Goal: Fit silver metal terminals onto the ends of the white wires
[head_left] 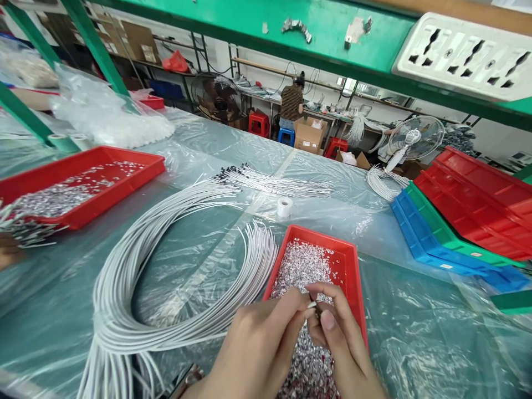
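Observation:
My left hand (261,338) and my right hand (344,343) meet over a red tray (361,288) of small shiny metal pieces (307,266). The left fingers pinch a thin white cable end (311,305), whose tip shows at the fingertips. Thumb and fingers of my right hand close on a small dark piece (318,311) right beside that tip; its exact kind is too small to tell. Left of the tray lies a big curved bundle of white cables (120,288), its near ends hanging toward me.
Another person's hand (10,252) is at the left edge by a second red tray (153,166). Beyond are a white roll (285,207), more cables (282,183) and a plastic bag (112,119). Stacked bins (469,210) stand right; a green shelf beam (249,22) crosses above.

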The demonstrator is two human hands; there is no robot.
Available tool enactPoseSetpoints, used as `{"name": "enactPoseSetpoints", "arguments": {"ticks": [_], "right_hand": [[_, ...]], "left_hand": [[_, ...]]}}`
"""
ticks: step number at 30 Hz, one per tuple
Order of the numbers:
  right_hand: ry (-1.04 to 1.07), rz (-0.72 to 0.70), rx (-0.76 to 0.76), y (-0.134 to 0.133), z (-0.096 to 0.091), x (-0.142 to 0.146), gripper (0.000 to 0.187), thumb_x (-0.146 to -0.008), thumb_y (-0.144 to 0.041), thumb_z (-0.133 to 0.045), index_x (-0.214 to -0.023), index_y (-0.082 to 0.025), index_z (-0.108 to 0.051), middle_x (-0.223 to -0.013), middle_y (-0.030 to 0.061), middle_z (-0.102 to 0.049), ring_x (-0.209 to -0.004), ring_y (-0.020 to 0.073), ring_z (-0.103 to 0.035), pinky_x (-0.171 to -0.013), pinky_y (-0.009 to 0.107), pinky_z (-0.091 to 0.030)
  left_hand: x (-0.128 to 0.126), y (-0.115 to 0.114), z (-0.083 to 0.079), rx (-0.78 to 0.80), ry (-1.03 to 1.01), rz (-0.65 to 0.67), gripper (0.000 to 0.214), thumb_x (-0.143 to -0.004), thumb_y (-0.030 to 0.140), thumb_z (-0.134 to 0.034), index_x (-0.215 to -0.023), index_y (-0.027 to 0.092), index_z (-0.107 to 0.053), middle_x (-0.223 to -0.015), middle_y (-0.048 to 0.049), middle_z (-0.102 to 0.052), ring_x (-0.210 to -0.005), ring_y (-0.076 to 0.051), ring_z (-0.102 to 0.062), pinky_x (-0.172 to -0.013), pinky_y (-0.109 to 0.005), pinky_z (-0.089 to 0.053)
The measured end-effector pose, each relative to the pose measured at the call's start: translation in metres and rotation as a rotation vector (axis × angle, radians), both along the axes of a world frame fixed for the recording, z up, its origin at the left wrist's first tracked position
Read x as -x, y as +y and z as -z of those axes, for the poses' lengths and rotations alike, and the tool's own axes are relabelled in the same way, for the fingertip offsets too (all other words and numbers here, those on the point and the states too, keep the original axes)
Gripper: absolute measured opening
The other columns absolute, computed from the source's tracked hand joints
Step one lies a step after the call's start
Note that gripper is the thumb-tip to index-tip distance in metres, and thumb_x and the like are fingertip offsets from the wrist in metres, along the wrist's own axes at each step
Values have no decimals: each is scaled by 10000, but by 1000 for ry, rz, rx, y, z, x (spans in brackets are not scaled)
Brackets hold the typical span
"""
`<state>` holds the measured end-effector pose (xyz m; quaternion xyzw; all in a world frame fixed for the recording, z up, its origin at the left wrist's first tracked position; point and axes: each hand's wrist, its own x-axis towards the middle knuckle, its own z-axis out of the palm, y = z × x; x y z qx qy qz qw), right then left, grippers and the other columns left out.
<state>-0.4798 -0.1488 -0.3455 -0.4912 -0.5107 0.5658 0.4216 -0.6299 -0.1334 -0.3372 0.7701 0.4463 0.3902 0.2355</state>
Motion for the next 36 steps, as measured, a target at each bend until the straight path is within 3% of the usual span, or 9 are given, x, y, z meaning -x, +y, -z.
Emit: {"name": "enactPoseSetpoints", "arguments": {"ticks": [5, 11, 17, 25, 30, 36], "right_hand": [[16, 26, -13, 1, -2, 3, 417, -899, -622, -434, -1133, -295, -546, -735, -11, -538, -698, 166, -471, -670, 273, -389], [173, -16, 114, 4, -4, 4, 433, -857, -617, -521, -1109, -267, -553, -654, -42, -372, -555, 125, -285, -526, 257, -273], [319, 2, 177, 5, -7, 5, 412, -852, -572, -580, -1134, -276, -521, -644, -59, -357, -555, 100, -277, -515, 234, -245], [264, -81, 214, 8, -10, -2, 428, -872, -578, -542, -1160, -273, -455, -603, -93, -340, -431, 55, -293, -413, 191, -253], [309, -100, 206, 10, -8, -1, 425, -871, -568, -554, -1159, -267, -468, -605, -89, -355, -424, 47, -313, -417, 182, -268], [291, -110, 264, 11, -8, -1, 525, -831, -626, -567, -1201, -272, -454, -607, -87, -369, -432, 46, -336, -415, 169, -292]], "left_hand": [[-1, -1, 2, 0, 38, -10, 167, -946, 167, -397, -812, 207, -488, -593, 50, -555, -455, -88, -507, -454, -224, -344], [-6, -1, 3, -134, 96, -56, 180, -926, 99, -379, -821, 202, -483, -584, 40, -576, -442, -94, -513, -437, -221, -344], [-15, 0, 3, -317, 192, -109, 202, -925, 71, -343, -838, 184, -486, -540, 27, -555, -421, -110, -504, -420, -227, -364], [-14, -6, 7, -344, 278, -84, 158, -961, 92, -339, -1053, 122, -464, -736, -66, -663, -630, -155, -624, -567, -258, -478], [-16, -5, 7, -322, 264, -102, 155, -959, 99, -336, -898, 165, -462, -601, -6, -582, -513, -132, -552, -500, -245, -428], [-16, -1, 3, -442, 166, -152, 212, -961, 98, -330, -833, 146, -491, -552, 8, -553, -425, -98, -496, -423, -201, -390]]}}
